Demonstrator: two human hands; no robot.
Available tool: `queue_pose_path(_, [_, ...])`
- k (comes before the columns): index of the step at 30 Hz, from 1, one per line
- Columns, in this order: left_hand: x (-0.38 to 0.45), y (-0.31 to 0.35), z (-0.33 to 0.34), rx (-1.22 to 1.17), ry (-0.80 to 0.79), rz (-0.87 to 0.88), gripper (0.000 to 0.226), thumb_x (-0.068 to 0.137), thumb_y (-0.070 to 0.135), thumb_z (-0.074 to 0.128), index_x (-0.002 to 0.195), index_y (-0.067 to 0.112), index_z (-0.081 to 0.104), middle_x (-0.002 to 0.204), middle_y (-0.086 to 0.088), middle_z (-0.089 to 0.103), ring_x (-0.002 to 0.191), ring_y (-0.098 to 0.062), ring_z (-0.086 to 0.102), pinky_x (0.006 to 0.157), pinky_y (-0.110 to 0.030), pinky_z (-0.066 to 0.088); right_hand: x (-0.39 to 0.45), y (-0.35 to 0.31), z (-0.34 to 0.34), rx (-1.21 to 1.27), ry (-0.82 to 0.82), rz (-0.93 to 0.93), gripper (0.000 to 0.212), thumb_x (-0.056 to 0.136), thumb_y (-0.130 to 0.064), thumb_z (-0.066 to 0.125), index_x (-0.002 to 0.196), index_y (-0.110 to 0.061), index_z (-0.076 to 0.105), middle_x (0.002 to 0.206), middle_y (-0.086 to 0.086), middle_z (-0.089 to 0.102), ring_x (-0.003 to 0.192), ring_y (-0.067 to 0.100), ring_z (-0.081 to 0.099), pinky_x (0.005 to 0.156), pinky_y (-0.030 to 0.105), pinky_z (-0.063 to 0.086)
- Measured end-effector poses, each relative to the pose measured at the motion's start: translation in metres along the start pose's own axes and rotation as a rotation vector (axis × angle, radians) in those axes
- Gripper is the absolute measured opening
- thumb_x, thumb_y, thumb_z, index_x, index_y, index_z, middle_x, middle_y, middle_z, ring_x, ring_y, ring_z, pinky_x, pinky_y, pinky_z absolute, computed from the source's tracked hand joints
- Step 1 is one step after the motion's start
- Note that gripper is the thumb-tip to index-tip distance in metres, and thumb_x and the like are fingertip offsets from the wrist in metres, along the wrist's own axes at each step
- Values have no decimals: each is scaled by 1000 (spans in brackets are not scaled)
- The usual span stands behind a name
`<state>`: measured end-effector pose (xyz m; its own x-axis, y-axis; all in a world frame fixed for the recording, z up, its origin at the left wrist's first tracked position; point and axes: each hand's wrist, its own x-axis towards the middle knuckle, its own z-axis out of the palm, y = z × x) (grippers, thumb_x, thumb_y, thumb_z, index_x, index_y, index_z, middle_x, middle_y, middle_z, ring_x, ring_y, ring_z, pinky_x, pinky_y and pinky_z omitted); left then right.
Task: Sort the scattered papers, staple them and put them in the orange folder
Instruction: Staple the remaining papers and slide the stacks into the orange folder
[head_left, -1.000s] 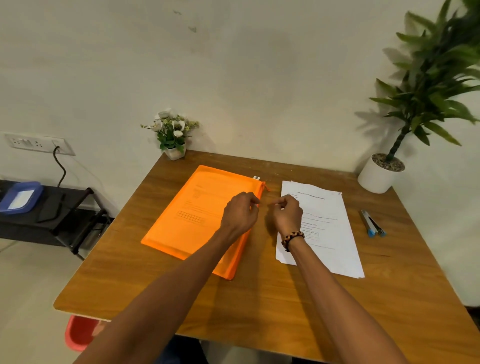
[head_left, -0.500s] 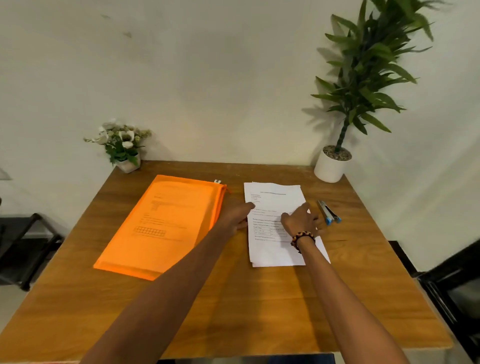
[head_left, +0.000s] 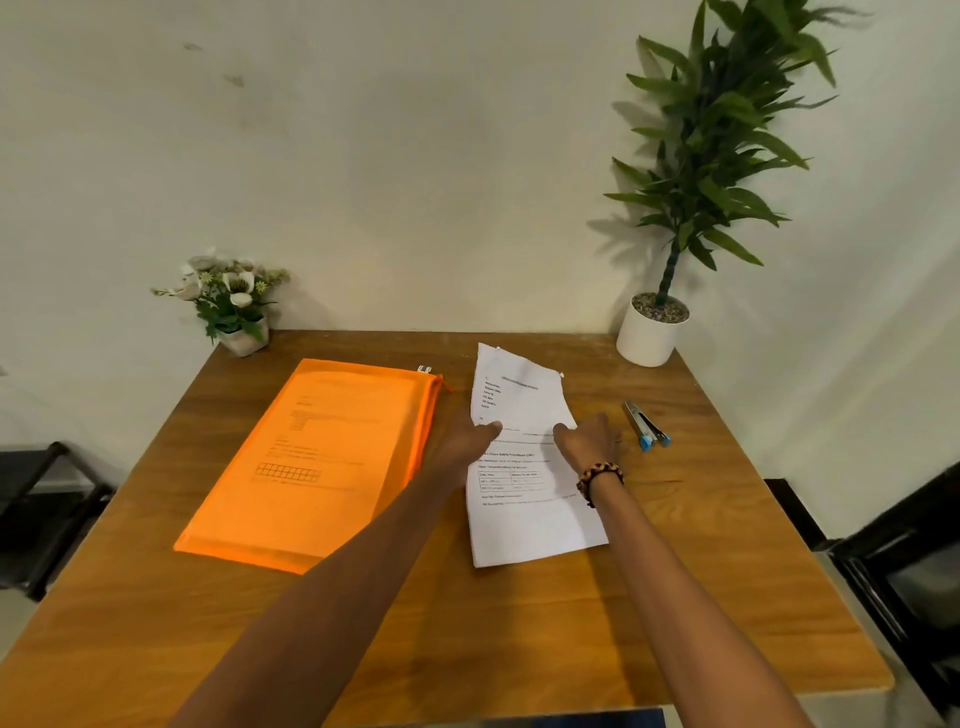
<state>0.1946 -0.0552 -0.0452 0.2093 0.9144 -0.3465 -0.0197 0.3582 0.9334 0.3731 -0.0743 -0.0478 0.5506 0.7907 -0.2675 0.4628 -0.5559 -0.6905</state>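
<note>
Near edge of the wooden table (head_left: 467, 639): bare wood, open room under both of my forearms. The stack of papers (head_left: 524, 499) lies right of centre, its near corners flat on the wood. My left hand (head_left: 467, 441) meets the stack at its left edge, thumb on top of the upper sheet. My right hand (head_left: 587, 441) is at the right edge, beaded bracelet (head_left: 600, 475) on the wrist, fingers curled against the sheet. Both hands are partly closed and pinch the top sheet, whose far half is lifted and bent upward (fingers under the paper are hidden, so I cannot tell how firm the grip is). The orange folder (head_left: 322, 457) lies flat just left of my left hand, apart from the papers, with printed sheets showing through its cover. The stapler (head_left: 647, 426) lies just right of my right hand, not touched. Far corners: small flower pot (head_left: 234, 306) left, tall potted plant (head_left: 670, 260) right, against the wall.
</note>
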Motion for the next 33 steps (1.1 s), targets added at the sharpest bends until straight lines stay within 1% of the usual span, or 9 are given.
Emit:
queue_pose_path(3, [-1, 3, -14, -45, -27, 57, 35, 98, 8, 64, 131, 19, 59, 121, -7, 72, 100, -24, 73, 73, -38, 63, 55, 35, 20, 76, -53, 4, 82, 52, -72, 66, 107, -12, 60, 119, 10, 63, 112, 35, 57, 94, 53, 51])
queue_pose_path(5, [-2, 8, -27, -83, -71, 97, 42, 95, 6, 67, 135, 16, 57, 124, -11, 71, 104, -29, 73, 78, -43, 63, 46, 31, 9, 139, -98, -47, 76, 52, -77, 72, 102, -20, 64, 115, 3, 66, 109, 29, 61, 94, 51, 53])
queue_pose_path(9, [-4, 17, -57, -112, -50, 132, 41, 93, 5, 69, 133, 10, 60, 125, -15, 71, 106, -32, 72, 85, -47, 61, -20, -15, -21, 346, -352, -183, 22, 89, -30, 75, 109, -22, 70, 111, -2, 74, 102, 19, 71, 97, 44, 56])
queue_pose_path(14, [-9, 25, -76, -263, -102, 129, 47, 90, 6, 71, 135, 10, 59, 125, -19, 70, 110, -41, 69, 90, -53, 58, -35, -39, 2, 480, -284, -335, 35, 93, -13, 70, 123, -16, 53, 121, 0, 67, 107, 15, 66, 88, 37, 57])
queue_pose_path(18, [-8, 35, -89, -353, -136, 140, 54, 89, 12, 72, 140, 8, 55, 131, -23, 66, 117, -46, 64, 99, -61, 51, -41, -54, 10, 703, -284, -262, 29, 87, -7, 76, 114, -11, 65, 107, 2, 75, 90, 17, 75, 71, 31, 62])
queue_pose_path(21, [-2, 45, -102, -364, -64, 136, 43, 98, 13, 64, 139, 6, 56, 130, -22, 66, 118, -44, 64, 104, -64, 47, -36, -60, 10, 624, -257, -313, 21, 90, -4, 71, 110, -10, 69, 110, 5, 74, 90, 18, 74, 75, 31, 61])
queue_pose_path(25, [-2, 57, -110, -393, -39, 137, 39, 99, 12, 63, 136, 6, 58, 128, -21, 68, 117, -42, 65, 104, -62, 48, -41, -64, 15, 303, -324, -585, 38, 102, -9, 53, 139, -13, 48, 132, -7, 58, 120, 12, 57, 96, 25, 50])
queue_pose_path(28, [-9, 55, -108, -351, -86, 170, 42, 96, 9, 66, 137, 6, 57, 128, -21, 68, 116, -43, 66, 101, -59, 51, -55, -62, 22, 207, -271, -716, 45, 104, -9, 46, 147, -16, 34, 130, -15, 48, 115, 1, 49, 83, 2, 41])
queue_pose_path(33, [-10, 47, -103, -292, -77, 118, 40, 98, 7, 62, 138, 6, 56, 124, -19, 70, 113, -41, 68, 99, -57, 53, -57, -51, 34, 189, -183, -702, 38, 105, -7, 43, 142, -17, 39, 122, -13, 54, 108, 9, 58, 71, 6, 44])
